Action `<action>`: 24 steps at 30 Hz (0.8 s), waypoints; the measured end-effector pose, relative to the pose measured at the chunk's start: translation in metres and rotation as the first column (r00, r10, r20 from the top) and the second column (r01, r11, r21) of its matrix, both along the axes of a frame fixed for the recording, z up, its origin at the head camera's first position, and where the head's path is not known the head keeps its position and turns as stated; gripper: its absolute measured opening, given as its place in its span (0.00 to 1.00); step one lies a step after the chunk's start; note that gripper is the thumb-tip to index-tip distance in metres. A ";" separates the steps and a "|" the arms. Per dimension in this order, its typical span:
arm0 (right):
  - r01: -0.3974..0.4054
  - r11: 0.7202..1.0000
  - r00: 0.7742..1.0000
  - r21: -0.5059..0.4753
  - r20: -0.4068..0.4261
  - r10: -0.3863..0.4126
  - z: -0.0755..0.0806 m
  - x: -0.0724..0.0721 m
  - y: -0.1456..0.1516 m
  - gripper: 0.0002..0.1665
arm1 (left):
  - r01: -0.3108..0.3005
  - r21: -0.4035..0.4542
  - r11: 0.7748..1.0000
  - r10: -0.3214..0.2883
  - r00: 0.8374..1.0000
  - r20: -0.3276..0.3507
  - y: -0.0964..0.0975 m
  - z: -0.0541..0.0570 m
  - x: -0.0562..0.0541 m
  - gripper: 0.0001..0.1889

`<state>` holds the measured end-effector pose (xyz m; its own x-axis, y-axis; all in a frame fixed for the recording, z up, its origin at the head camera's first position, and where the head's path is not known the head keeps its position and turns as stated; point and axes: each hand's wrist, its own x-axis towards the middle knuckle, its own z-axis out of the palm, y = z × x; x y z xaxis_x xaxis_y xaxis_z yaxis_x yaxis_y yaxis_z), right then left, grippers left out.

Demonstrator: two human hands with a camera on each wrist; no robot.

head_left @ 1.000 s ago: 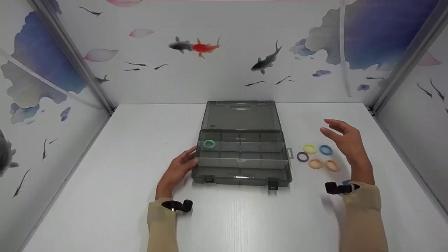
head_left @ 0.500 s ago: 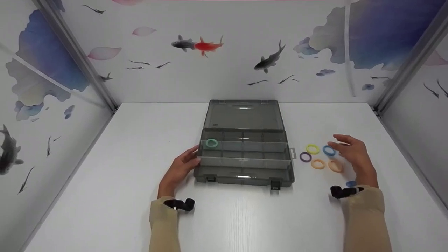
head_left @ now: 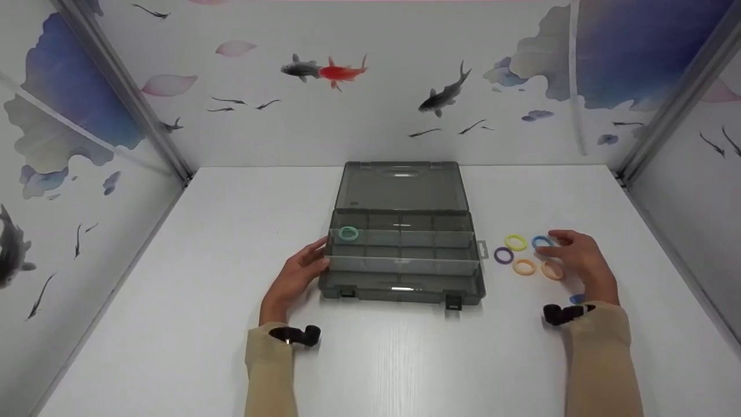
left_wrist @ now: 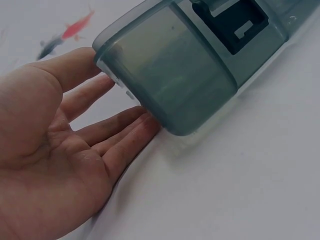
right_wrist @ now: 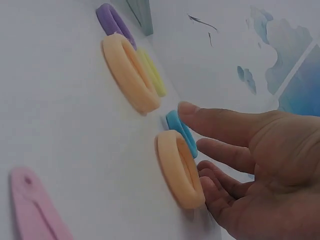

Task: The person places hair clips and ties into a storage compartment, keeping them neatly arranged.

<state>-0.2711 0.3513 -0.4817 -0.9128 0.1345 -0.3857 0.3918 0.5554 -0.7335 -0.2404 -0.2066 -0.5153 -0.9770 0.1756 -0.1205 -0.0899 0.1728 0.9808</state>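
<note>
Touching the open box (head_left: pixel 399 296) at its side wall, the left hand (head_left: pixel 292 282) has extended, loosely spread fingers, some tips hard to make out. The right hand (right_wrist: pixel 285 170) has thumb and fingers parted around the blue ring (right_wrist: pixel 174 120); the thumb overlaps it, and contact cannot be confirmed. Just beside the lower fingers, a peach ring (right_wrist: pixel 166 157) obscures some fingertips. Beyond the fingers, an orange ring (right_wrist: pixel 120 65) partly hides the yellow ring (right_wrist: pixel 152 75). Behind them, a blue item (head_left: pixel 577 299) at the wrist is partly covered, unidentified. Well apart from the fingers, a pink item (right_wrist: pixel 37 210) is cut off below. Across from the left fingers, the green ring's (head_left: pixel 341 234) exact compartment is unclear; a lid mark (head_left: pixel 354 203) is illegible.
</note>
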 end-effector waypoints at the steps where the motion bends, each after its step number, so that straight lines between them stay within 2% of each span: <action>1: -0.001 1.000 1.000 0.007 0.004 0.001 0.000 0.000 -0.001 0.51 | 0.002 0.002 1.000 -0.002 1.000 -0.001 0.000 -0.001 0.000 0.31; 12: 0.017 0.999 1.000 0.051 -0.024 -0.016 -0.005 -0.006 -0.009 0.44 | 0.005 0.000 1.000 -0.005 1.000 -0.009 -0.003 -0.003 -0.001 0.30; 19: 0.011 0.999 0.994 0.052 -0.106 -0.005 -0.008 -0.004 -0.008 0.40 | 0.003 0.012 1.000 -0.003 1.000 -0.005 -0.001 0.000 -0.001 0.31; 24: 0.042 0.998 0.995 0.037 -0.097 -0.038 -0.008 -0.003 -0.010 0.38 | -0.005 -0.001 1.000 0.005 1.000 0.000 0.001 0.002 0.000 0.30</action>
